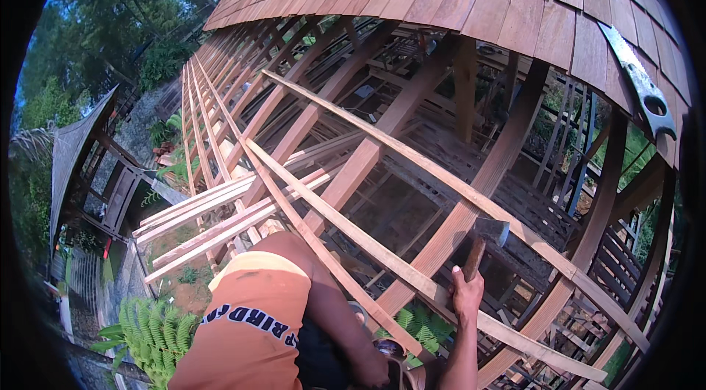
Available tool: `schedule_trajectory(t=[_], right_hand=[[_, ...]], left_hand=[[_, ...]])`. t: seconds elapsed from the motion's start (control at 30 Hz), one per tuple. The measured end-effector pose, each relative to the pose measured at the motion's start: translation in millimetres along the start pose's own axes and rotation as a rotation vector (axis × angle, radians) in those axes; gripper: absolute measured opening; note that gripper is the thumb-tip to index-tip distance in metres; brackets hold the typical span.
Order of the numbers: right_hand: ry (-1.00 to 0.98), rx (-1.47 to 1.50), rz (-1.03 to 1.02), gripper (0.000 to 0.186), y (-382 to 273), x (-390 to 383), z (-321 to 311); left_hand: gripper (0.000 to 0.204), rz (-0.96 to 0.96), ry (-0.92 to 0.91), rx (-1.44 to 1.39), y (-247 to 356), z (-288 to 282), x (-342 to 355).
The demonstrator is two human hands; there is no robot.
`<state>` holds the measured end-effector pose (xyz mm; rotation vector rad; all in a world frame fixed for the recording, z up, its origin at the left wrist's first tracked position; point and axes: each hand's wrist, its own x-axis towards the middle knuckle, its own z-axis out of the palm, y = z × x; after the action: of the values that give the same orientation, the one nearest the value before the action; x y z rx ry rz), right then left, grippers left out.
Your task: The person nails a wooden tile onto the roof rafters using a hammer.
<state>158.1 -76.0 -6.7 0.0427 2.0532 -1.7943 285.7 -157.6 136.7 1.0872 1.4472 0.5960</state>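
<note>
My right hand [467, 294] is wrapped around the wooden handle of a hammer [476, 256], with the thumb lying along it. The dark hammer head [491, 231] points upward, overlapping a long thin batten [471, 195] in the picture. Below my hand another light batten [368, 243] crosses the thick brown rafters [434, 243]. My left hand is out of view. At lower left, my bent leg in orange shorts [250, 316] covers part of the frame.
Overlapping wooden shingles [471, 0] cover the roof above. A handsaw [638, 85] lies on them at right. Loose battens [198, 206] stick out at left. Wide gaps between rafters show timber structures far below. Trees, ferns [151, 338] and a grey canopy [77, 147] lie beyond.
</note>
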Motion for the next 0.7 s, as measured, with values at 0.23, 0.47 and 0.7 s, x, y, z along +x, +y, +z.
schedule_trajectory(t=[0.23,0.47,0.7], right_hand=[[0.048,-0.022,-0.010,0.033,-2.1,2.0,7.8],[0.015,-0.024,-0.010,0.035,-2.6,2.7,4.4],[0.009,0.077,0.013,0.033,-9.0,-5.3,8.0]], left_hand=[[0.027,-0.002,-0.064,-0.055,18.2,-12.3,49.9],[0.026,0.007,-0.067,-0.089,30.9,-5.1,72.3],[0.024,0.024,-0.070,-0.084,26.6,12.7,67.8]])
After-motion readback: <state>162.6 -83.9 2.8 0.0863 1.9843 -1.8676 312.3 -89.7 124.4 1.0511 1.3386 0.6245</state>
